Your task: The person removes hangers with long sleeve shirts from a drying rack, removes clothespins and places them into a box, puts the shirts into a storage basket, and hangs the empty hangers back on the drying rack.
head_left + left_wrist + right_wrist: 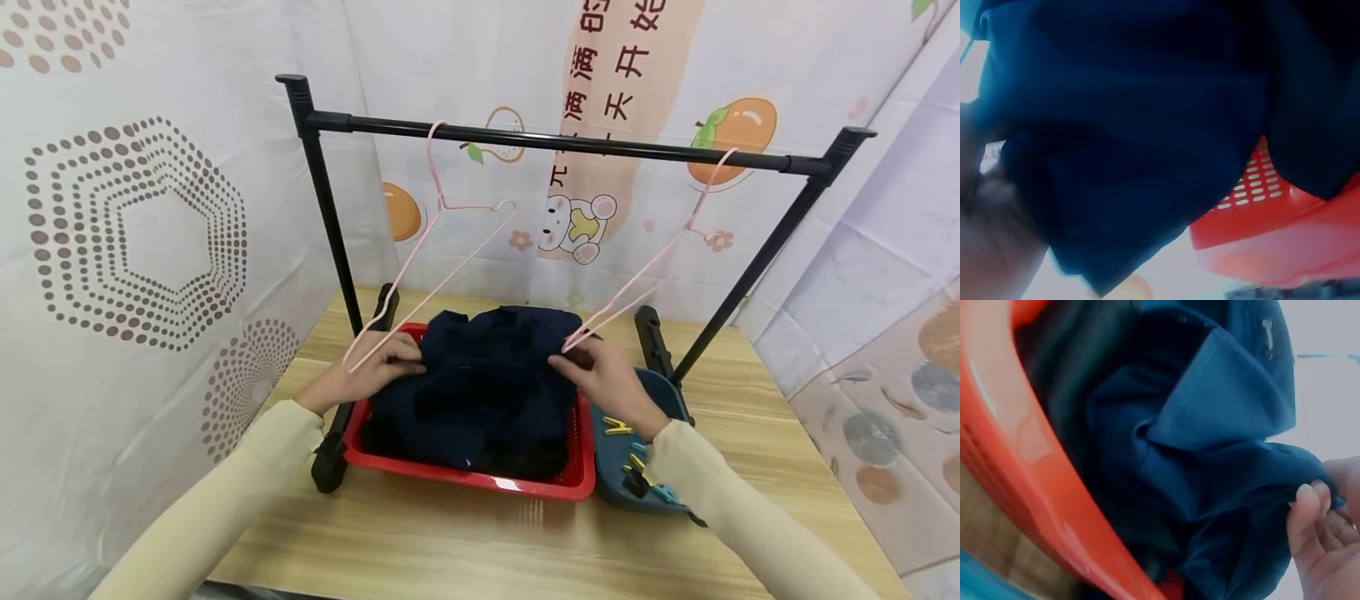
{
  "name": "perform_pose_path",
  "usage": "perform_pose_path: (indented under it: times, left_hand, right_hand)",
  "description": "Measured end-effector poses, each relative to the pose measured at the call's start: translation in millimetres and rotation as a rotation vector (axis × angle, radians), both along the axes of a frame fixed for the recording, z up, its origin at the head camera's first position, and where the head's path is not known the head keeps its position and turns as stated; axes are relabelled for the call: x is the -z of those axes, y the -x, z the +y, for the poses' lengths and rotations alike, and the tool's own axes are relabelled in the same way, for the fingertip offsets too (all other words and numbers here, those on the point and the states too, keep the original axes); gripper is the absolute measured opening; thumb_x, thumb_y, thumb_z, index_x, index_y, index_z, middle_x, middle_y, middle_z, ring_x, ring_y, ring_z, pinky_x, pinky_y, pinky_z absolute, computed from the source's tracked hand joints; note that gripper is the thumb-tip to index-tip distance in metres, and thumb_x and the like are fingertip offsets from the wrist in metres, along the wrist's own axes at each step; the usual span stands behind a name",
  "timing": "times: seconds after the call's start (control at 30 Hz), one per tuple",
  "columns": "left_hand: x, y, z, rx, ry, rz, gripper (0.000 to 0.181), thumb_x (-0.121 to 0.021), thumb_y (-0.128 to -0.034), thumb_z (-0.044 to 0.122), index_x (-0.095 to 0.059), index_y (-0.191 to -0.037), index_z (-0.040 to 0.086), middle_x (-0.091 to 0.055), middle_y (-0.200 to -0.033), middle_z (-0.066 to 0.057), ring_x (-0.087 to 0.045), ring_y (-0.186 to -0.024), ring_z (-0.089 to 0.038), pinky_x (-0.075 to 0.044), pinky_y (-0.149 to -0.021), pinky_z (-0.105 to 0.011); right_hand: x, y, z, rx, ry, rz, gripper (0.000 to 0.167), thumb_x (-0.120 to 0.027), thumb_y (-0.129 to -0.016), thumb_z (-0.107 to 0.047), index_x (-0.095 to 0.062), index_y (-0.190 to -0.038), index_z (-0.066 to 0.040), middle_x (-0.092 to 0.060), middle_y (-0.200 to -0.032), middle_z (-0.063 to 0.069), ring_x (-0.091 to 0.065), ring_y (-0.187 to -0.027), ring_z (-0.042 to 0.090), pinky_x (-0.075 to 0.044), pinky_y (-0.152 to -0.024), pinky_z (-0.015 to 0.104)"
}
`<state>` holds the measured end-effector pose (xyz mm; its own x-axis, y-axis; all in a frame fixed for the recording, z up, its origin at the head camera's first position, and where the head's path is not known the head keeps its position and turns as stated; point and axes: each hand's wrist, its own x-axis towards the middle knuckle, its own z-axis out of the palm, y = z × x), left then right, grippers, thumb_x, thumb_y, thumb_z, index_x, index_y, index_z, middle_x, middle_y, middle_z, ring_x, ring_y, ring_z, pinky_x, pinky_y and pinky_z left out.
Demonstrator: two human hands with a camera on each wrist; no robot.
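A dark navy garment (487, 375) is bunched over a red basket (450, 473); its exact kind cannot be told. In the head view my left hand (371, 367) grips the cloth's left edge. My right hand (603, 379) pinches its upper right part; in the right wrist view, thumb and fingers (1311, 503) close on a fold. The left wrist view shows the cloth (1129, 137) hanging beside my blurred hand (997, 231). Two pink hangers, left (411, 257) and right (660, 252), hang in front of my hands, their lower ends overlapping them.
A black rack's rail (525, 138) spans above the basket, with posts at both sides. To the right, a blue bin (615, 471) holds several clothespins (636, 462), partly behind my forearm. Everything stands on a wooden table (420, 533), with printed curtains behind.
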<state>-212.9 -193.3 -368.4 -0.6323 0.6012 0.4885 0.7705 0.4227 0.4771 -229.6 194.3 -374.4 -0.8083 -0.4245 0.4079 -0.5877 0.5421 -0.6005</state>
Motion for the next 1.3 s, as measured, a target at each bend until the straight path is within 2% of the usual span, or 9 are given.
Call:
perform_pose_path:
  times: [0.17, 0.27, 0.5, 0.67, 0.8, 0.9, 1.03, 1.13, 1.3]
  left_hand:
    - [11.1, -7.9, 6.6, 0.282, 0.232, 0.12, 0.041, -0.058, -0.0782, -0.027, -0.075, -0.09, 0.009, -0.058, -0.08, 0.0, -0.05, -0.071, -0.01, -0.046, -0.066, -0.024]
    - [20.5, -13.2, 7.2, 0.344, 0.373, 0.045, 0.047, -0.049, -0.0766, -0.029, -0.075, -0.091, 0.008, -0.048, -0.075, 0.003, -0.038, -0.069, -0.008, -0.038, -0.064, -0.02]
    - [31.4, -25.9, 7.0, 0.282, 0.638, -0.324, 0.033, -0.056, -0.0916, -0.016, -0.072, -0.092, 0.013, -0.058, -0.09, 0.011, -0.052, -0.079, -0.002, -0.049, -0.078, -0.02]
    - [26.1, -24.4, 10.6, 0.25, 0.755, -0.465, 0.034, -0.054, -0.0961, -0.009, -0.072, -0.115, 0.012, -0.063, -0.107, 0.011, -0.057, -0.094, -0.004, -0.05, -0.095, -0.027]
    - [19.2, -14.3, 6.5, 0.254, 0.711, -0.476, 0.042, -0.049, -0.0908, -0.015, -0.074, -0.112, 0.012, -0.062, -0.093, 0.01, -0.053, -0.081, -0.004, -0.05, -0.083, -0.024]
    - [10.6, -2.4, -0.5, 0.221, 0.585, -0.49, 0.035, -0.053, -0.0951, -0.013, -0.076, -0.107, 0.011, -0.065, -0.085, 0.006, -0.058, -0.073, -0.006, -0.051, -0.074, -0.024]
    - [-2.1, 18.4, -7.5, 0.039, 0.399, -0.589, 0.018, -0.062, -0.1026, 0.005, -0.078, -0.108, 0.006, -0.074, -0.093, -0.006, -0.073, -0.076, -0.019, -0.059, -0.072, -0.032]
    - [-4.6, 35.5, -8.3, -0.144, 0.272, -0.68, 0.02, -0.061, -0.1053, 0.014, -0.077, -0.106, 0.003, -0.073, -0.09, -0.008, -0.074, -0.077, -0.025, -0.061, -0.071, -0.036]
    - [3.8, 61.4, -2.5, -0.281, 0.197, -0.758, 0.036, -0.059, -0.1068, 0.027, -0.075, -0.108, -0.005, -0.073, -0.093, -0.018, -0.074, -0.078, -0.032, -0.061, -0.073, -0.041]
  right_hand:
    - [12.4, -22.0, -11, -0.253, -0.161, 0.163, 0.014, -0.079, -0.092, -0.011, -0.074, -0.104, -0.009, -0.062, -0.084, -0.008, -0.051, -0.065, 0.004, -0.047, -0.057, 0.023]
    - [23.0, -30.9, -14, -0.383, -0.299, 0.169, 0.014, -0.077, -0.093, -0.008, -0.073, -0.106, -0.009, -0.064, -0.091, -0.005, -0.056, -0.073, 0.003, -0.052, -0.065, 0.021]
    - [40.6, -39.8, -16, -0.392, -0.568, 0.099, 0.023, -0.073, -0.096, -0.01, -0.074, -0.118, -0.007, -0.068, -0.099, 0.0, -0.06, -0.081, 0.007, -0.056, -0.076, 0.025]
    - [43.8, -38.7, -18, -0.397, -0.713, 0.171, 0.028, -0.072, -0.095, -0.011, -0.075, -0.123, -0.007, -0.067, -0.098, 0.002, -0.059, -0.083, 0.013, -0.056, -0.076, 0.029]
    - [35.2, -29.6, -10, -0.446, -0.655, 0.024, 0.038, -0.063, -0.092, 0.002, -0.071, -0.129, -0.004, -0.064, -0.101, 0.003, -0.055, -0.083, 0.013, -0.052, -0.074, 0.027]
    - [24.7, -18.7, 2, -0.382, -0.496, -0.085, 0.038, -0.058, -0.091, 0.007, -0.074, -0.123, -0.005, -0.067, -0.1, 0.001, -0.055, -0.078, 0.008, -0.051, -0.069, 0.025]
    - [15.6, -0.3, 18, -0.139, -0.25, -0.123, 0.025, -0.056, -0.096, 0.005, -0.076, -0.105, -0.007, -0.071, -0.088, 0.001, -0.057, -0.065, 0.009, -0.048, -0.055, 0.027]
    - [12.1, 14.3, 26, 0.026, -0.135, -0.157, 0.015, -0.057, -0.101, -0.002, -0.07, -0.107, -0.001, -0.068, -0.084, 0.006, -0.056, -0.063, 0.016, -0.046, -0.055, 0.03]
    - [13.5, 36.8, 27, 0.219, -0.217, -0.266, 0.044, -0.057, -0.107, -0.037, -0.063, -0.127, 0.001, -0.069, -0.094, 0.01, -0.062, -0.077, 0.021, -0.051, -0.072, 0.037]
